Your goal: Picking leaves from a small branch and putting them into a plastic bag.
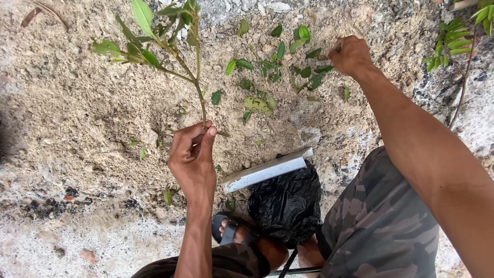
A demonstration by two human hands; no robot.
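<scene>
Pinching a leafy cutting [177, 62] upright in sandy soil [77, 113], the left hand [193, 159] is gripping its stem while the right hand [350, 54], arm outstretched, is closing on scattered leaves [278, 67]; a black plastic bag [285, 203] is lying beside a grey flat bar [267, 170].

I see one package: a crumpled black plastic bag [286, 203] on the sandy ground [77, 118] by my feet. No labels, signs or screens.
</scene>
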